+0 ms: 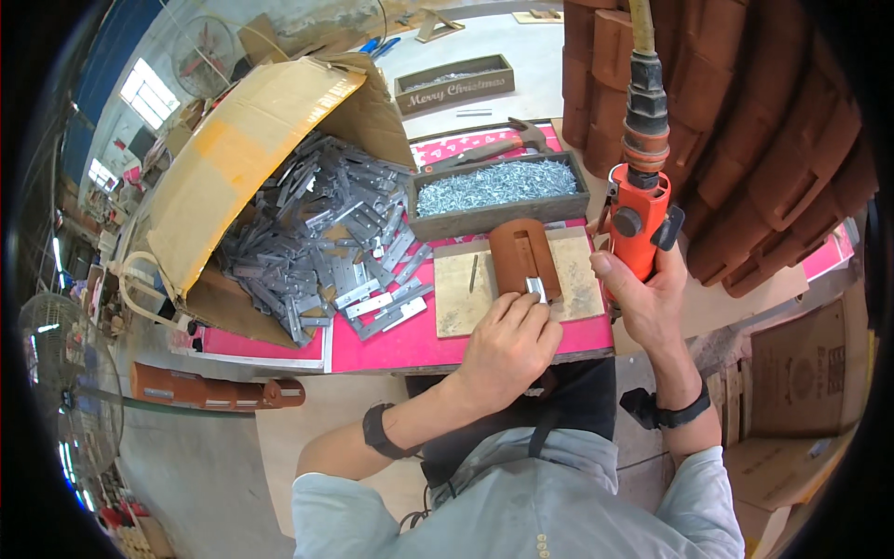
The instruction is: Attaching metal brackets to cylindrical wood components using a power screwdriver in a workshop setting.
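Observation:
A brown curved piece with a long slot (510,244) lies on a pale wooden board (456,307) in front of me. My left hand (514,343) is closed at its near end, fingertips pinching a small shiny metal plate (535,287) against it. To the right, my right hand (649,296) grips a red-orange air tool (641,210), thumb on its left side. A hose (643,28) joins the tool's far end; its near end is hidden by my hand. A thin metal pin (474,273) sits on the board, left of the brown piece.
Metal plates (326,224) spill from a tipped cardboard box (251,158) at left. Behind the board are a tray of small silvery fasteners (498,218) and a hammer (531,136). Stacked brown curved pieces (782,140) rise at right; open cartons (801,373) stand below.

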### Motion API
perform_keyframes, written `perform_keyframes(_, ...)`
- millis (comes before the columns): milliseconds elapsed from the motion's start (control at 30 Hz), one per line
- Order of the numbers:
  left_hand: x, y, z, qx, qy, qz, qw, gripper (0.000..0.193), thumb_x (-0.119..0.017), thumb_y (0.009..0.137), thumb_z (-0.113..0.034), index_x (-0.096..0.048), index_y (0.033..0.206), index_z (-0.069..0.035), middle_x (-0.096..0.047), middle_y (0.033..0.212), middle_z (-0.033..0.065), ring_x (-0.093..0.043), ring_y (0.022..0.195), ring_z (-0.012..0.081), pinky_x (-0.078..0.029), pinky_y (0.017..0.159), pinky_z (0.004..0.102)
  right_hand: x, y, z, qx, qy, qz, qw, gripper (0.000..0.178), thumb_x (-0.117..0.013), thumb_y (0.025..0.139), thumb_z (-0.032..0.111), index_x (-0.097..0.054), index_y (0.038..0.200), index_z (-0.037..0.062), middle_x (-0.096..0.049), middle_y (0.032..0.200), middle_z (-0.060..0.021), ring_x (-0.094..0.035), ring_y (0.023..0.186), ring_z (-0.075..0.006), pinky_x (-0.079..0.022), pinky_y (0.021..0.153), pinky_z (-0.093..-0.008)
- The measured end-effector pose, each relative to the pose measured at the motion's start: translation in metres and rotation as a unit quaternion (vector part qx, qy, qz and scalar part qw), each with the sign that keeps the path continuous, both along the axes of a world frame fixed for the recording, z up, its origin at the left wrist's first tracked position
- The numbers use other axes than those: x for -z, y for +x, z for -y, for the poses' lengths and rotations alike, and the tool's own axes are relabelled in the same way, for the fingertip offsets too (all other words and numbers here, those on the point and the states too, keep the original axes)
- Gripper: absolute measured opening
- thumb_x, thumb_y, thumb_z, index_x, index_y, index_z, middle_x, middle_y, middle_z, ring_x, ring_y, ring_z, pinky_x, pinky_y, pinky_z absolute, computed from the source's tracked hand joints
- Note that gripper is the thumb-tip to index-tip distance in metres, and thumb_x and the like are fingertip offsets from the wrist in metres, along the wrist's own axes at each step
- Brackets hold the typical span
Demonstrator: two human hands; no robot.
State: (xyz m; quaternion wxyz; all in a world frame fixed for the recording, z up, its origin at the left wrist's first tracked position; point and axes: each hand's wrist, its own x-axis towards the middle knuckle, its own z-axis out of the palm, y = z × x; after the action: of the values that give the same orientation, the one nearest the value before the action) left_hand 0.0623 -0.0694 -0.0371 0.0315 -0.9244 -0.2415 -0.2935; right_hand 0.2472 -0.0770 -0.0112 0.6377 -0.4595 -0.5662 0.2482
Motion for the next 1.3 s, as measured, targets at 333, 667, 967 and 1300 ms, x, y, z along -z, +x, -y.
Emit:
perform_keyframes(333, 0.025, -0.005, -0.021, 0.054, -0.023, 0.108, 0.992, 0.022, -0.072, 0.064, -0.005, -0.058, 0.079, 0.0, -0.061, 0.095, 0.0131, -0.063, 0.093, 0.0313, -0.052, 0.085, 0.0422, -0.006, -0.002, 0.001, -0.003, -0.001, 0.004, 1.0, 0.042, -0.076, 0.08, 0.011, -0.053, 0.114, 0.0008, -0.057, 0.089, -0.0011, -0.051, 0.077, -0.0081, -0.045, 0.07, -0.024)
perform_keyframes(667, 0.032, -0.003, -0.052, 0.048, -0.043, 0.125, 0.99, 0.033, -0.08, 0.062, -0.01, -0.059, 0.085, 0.0, -0.061, 0.098, 0.0135, -0.06, 0.101, 0.0345, -0.049, 0.09, 0.0436, -0.011, -0.004, 0.004, -0.017, -0.014, -0.009, 1.0, 0.044, -0.075, 0.08, 0.011, -0.052, 0.115, 0.0001, -0.058, 0.092, -0.0018, -0.051, 0.078, -0.0081, -0.046, 0.071, -0.0245)
perform_keyframes(967, 0.039, -0.011, -0.053, 0.039, -0.087, 0.1, 0.99, 0.038, -0.082, 0.065, -0.018, -0.06, 0.091, -0.001, -0.057, 0.116, 0.0179, -0.051, 0.117, 0.0383, -0.045, 0.095, 0.0452, -0.012, -0.004, 0.003, -0.01, -0.025, -0.013, 1.0, 0.043, -0.076, 0.08, 0.013, -0.053, 0.114, 0.0004, -0.061, 0.092, -0.0035, -0.053, 0.08, -0.0084, -0.047, 0.071, -0.0248)
perform_keyframes(1300, 0.028, -0.007, -0.063, -0.044, -0.284, 0.147, 0.946, 0.053, -0.081, 0.067, -0.025, -0.058, 0.111, -0.007, -0.037, 0.138, 0.0193, -0.034, 0.13, 0.0383, -0.033, 0.105, 0.046, -0.012, -0.005, -0.006, -0.021, 0.006, -0.024, 0.999, 0.044, -0.075, 0.079, 0.011, -0.053, 0.115, 0.0001, -0.061, 0.091, -0.0033, -0.053, 0.08, -0.0086, -0.046, 0.072, -0.0246)
